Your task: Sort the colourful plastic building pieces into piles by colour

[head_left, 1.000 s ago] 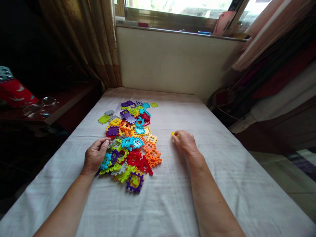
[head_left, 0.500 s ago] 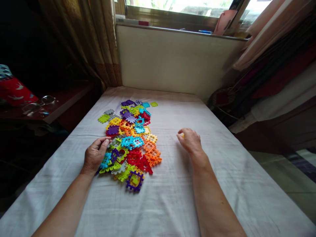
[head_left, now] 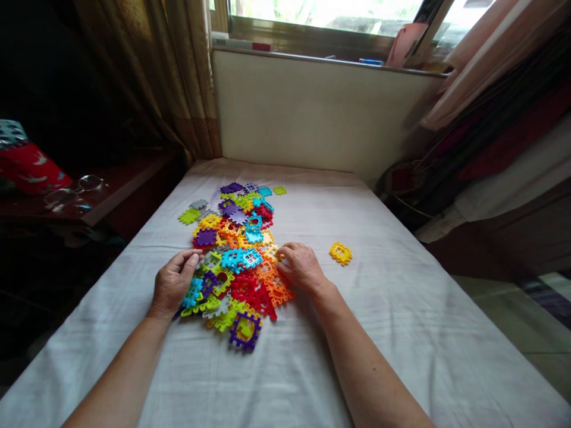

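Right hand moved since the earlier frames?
Yes. The right hand went leftward across the sheet, from open cloth to the right edge of the piece pile.

We list: one flat surface under pale cloth (head_left: 357,333); on it, one heap of multicoloured notched plastic pieces (head_left: 243,285); one separate yellow piece (head_left: 341,253).

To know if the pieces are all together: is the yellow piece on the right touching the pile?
No, the yellow piece lies apart on the sheet, right of the pile.
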`<move>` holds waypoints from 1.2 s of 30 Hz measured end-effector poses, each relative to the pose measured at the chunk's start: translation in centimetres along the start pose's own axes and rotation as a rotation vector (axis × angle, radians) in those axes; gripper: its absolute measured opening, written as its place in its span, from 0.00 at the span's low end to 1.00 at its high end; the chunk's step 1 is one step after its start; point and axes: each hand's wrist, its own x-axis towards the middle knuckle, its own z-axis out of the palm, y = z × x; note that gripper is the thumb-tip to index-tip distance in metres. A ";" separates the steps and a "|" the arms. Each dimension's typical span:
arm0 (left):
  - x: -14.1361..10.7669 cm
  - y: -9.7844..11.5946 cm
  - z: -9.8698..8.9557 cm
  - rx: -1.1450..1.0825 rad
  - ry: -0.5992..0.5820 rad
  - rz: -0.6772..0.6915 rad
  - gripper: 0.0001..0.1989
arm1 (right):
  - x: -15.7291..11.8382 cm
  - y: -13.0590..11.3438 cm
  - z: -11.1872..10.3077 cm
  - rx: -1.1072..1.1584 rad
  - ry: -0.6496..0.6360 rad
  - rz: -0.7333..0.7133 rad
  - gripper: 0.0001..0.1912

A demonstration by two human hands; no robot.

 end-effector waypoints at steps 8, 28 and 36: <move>0.0 0.0 -0.1 -0.003 0.002 0.014 0.22 | -1.4 4.9 -3.2 -0.055 0.123 0.315 0.18; 0.3 -0.9 0.0 -0.062 0.050 0.011 0.23 | 6.4 -6.6 -1.7 0.023 0.067 -0.174 0.25; 0.3 -0.8 -0.1 -0.116 0.056 -0.022 0.22 | 11.6 -9.2 0.9 -0.049 -0.018 -0.225 0.29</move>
